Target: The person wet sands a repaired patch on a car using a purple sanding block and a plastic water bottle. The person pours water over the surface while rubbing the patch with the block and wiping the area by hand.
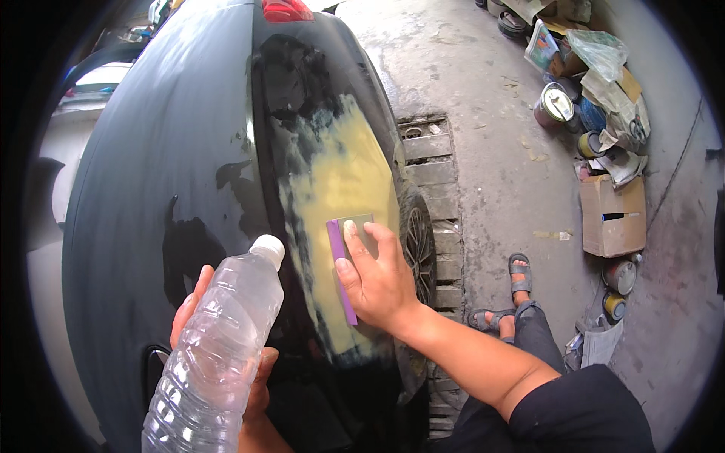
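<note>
A clear ribbed plastic bottle [219,332] with a white cap leans in the foreground at the lower left. My left hand [259,389] is closed around it from behind, and the bottle hides most of that hand. Liquid seems to be inside, though its level is hard to make out. My right hand [384,283] grips a flat sanding block [345,279] with a purple edge, pressing it against a yellow filler patch [332,181]. The patch spreads over the black side panel of a dark car [174,136], its borders smeared and pale. Wet-looking dark marks show on the panel to the left.
Right of the panel is the car's wheel [418,234], beside a slatted floor drain [432,174]. Along the right wall stand a cardboard box [615,215], an open paint can [555,104], several other cans and crumpled paper. A red tail light [287,10] sits at the top.
</note>
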Demonstrator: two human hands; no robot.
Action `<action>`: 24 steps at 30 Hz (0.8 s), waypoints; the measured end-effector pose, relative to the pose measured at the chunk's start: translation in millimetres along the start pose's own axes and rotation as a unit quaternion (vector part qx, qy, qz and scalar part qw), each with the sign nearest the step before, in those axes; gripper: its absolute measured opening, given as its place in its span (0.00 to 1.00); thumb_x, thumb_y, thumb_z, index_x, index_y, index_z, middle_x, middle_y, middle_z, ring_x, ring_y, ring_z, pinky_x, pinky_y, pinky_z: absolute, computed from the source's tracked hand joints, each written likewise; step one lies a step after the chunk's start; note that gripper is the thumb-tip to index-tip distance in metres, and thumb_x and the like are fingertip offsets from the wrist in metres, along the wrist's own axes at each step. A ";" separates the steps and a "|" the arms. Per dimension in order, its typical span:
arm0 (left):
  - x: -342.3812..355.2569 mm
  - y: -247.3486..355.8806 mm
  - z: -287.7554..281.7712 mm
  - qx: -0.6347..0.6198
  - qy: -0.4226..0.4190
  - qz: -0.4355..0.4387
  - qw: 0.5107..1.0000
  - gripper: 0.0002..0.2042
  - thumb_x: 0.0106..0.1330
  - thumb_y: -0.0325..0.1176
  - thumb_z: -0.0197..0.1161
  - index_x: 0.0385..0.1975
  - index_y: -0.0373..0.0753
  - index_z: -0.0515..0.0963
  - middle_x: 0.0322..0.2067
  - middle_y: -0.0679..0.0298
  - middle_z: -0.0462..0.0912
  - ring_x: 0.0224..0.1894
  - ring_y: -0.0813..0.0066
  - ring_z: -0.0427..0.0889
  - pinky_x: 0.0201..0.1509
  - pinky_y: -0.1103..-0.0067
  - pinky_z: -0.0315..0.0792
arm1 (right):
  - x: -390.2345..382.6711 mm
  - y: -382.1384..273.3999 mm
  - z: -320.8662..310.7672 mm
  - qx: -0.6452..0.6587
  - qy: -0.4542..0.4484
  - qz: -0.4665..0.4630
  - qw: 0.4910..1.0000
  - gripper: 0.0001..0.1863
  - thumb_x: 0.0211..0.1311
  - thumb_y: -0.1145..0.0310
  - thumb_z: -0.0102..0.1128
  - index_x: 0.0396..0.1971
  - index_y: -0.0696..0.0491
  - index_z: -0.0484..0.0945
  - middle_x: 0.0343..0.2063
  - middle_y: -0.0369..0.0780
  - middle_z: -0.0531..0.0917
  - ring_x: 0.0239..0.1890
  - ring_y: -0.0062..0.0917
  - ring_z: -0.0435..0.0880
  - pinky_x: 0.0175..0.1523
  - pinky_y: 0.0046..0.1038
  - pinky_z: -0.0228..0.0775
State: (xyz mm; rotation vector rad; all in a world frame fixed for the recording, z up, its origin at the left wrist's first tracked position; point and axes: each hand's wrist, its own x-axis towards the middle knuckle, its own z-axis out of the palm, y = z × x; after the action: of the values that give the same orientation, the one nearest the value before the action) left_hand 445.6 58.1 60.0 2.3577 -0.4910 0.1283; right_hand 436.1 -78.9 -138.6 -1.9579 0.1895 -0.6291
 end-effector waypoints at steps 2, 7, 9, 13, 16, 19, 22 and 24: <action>-0.8 1.8 2.5 -0.009 0.005 -0.001 1.000 0.45 0.60 0.51 0.74 0.68 0.30 0.57 0.67 0.41 0.66 0.66 0.52 0.71 0.68 0.63 0.68 | 10.2 -7.1 1.6 0.006 0.010 0.013 1.000 0.25 0.66 0.60 0.58 0.59 0.58 0.76 0.50 0.52 0.71 0.48 0.47 0.75 0.52 0.43 0.74; -1.9 -3.7 4.8 -0.003 0.013 0.021 1.000 0.45 0.60 0.52 0.73 0.68 0.30 0.57 0.66 0.42 0.67 0.66 0.53 0.71 0.69 0.63 0.66 | 106.6 -25.1 29.4 0.054 0.032 0.048 0.997 0.23 0.68 0.60 0.57 0.58 0.57 0.75 0.48 0.52 0.72 0.47 0.49 0.75 0.48 0.43 0.74; -2.1 -7.1 2.0 -0.004 0.010 0.026 1.000 0.45 0.60 0.52 0.73 0.68 0.30 0.57 0.66 0.42 0.68 0.66 0.53 0.71 0.69 0.62 0.65 | 77.1 -23.7 16.9 0.033 0.020 0.028 0.999 0.23 0.67 0.60 0.57 0.58 0.57 0.75 0.49 0.52 0.72 0.47 0.48 0.75 0.49 0.42 0.74; -14.3 -3.0 -4.3 -0.023 0.051 -0.054 0.997 0.48 0.58 0.55 0.74 0.69 0.31 0.57 0.63 0.48 0.70 0.65 0.55 0.70 0.70 0.63 0.63 | -43.2 -19.8 -18.5 -0.008 -0.029 0.010 0.999 0.26 0.66 0.61 0.60 0.60 0.59 0.76 0.53 0.53 0.71 0.49 0.48 0.75 0.55 0.42 0.73; -11.7 -14.2 -2.7 -0.078 0.098 -0.016 0.992 0.47 0.57 0.54 0.75 0.69 0.31 0.59 0.59 0.54 0.72 0.62 0.60 0.72 0.68 0.65 0.65 | -53.4 -25.4 -21.4 -0.010 -0.013 0.033 0.999 0.26 0.66 0.61 0.60 0.60 0.59 0.76 0.53 0.52 0.71 0.49 0.47 0.75 0.54 0.42 0.74; -7.3 -13.7 1.6 -0.080 0.092 -0.001 0.992 0.37 0.62 0.53 0.68 0.63 0.32 0.68 0.57 0.55 0.73 0.62 0.59 0.73 0.69 0.64 0.65 | 10.6 -39.2 0.8 0.005 0.024 0.034 0.999 0.24 0.66 0.60 0.58 0.58 0.57 0.77 0.50 0.51 0.72 0.46 0.45 0.76 0.48 0.40 0.76; -7.2 -17.9 -2.1 -0.068 0.078 0.012 0.995 0.34 0.62 0.51 0.66 0.61 0.32 0.70 0.56 0.55 0.74 0.61 0.60 0.74 0.69 0.64 0.65 | 22.5 -40.3 2.3 0.001 0.038 0.029 0.999 0.23 0.66 0.60 0.59 0.56 0.57 0.77 0.50 0.51 0.72 0.44 0.45 0.76 0.45 0.40 0.76; -7.6 -20.9 -10.6 -0.041 0.077 0.018 0.996 0.34 0.62 0.51 0.66 0.61 0.32 0.70 0.56 0.56 0.74 0.60 0.61 0.74 0.68 0.65 0.65 | -19.8 -42.5 -6.4 -0.008 0.009 0.014 1.000 0.24 0.65 0.61 0.61 0.58 0.58 0.77 0.51 0.52 0.71 0.44 0.45 0.76 0.47 0.40 0.76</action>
State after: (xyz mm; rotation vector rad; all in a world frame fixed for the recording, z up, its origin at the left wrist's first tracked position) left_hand 447.1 81.7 52.9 2.2388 -0.4547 0.2985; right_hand 410.1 -56.5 -106.1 -1.9629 0.2343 -0.6285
